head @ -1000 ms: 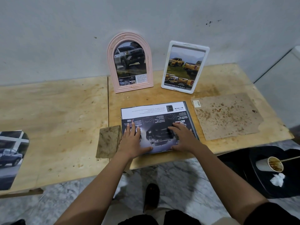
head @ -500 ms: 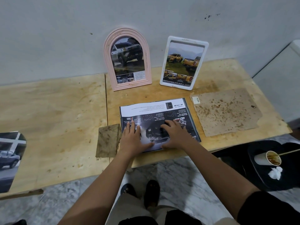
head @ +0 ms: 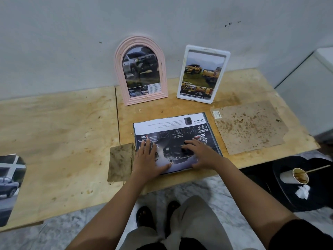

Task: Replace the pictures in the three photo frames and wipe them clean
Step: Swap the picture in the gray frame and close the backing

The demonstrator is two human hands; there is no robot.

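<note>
Slightly leftward, toward the middle of the sheet, the fingers of the right hand (head: 203, 156) have been slid since a second ago, while the left hand (head: 146, 159) and the glossy dark car print with a white band (head: 173, 123) have been left where they were. Both hands are laid flat on the print with fingers spread and straight, pressing rather than pinching; nothing is gripped. The print lies at the front edge of the pale plywood table (head: 63, 132), and a thin dark strip (head: 215, 141) is seen along its right side, judged to be the third frame lying face down beneath it. The sheet is judged to be held down and smoothed so that it sits square in that frame before the back is closed. For that purpose the stained brown backing board (head: 250, 127) has been set just beside the print, toward the front right corner, within easy reach. At the back edge, the pink arched plastic frame (head: 119, 74) and the white rectangular frame (head: 207, 49) are propped against the wall, each already filled with a truck picture, so two of the three frames appear dealt with. A small stained brown piece (head: 121, 162), cloth or card cannot be told, is kept at the front edge touching the left hand's side. An arch-cut car picture (head: 9, 186), presumably one taken out, has been put aside at the left edge.
</note>
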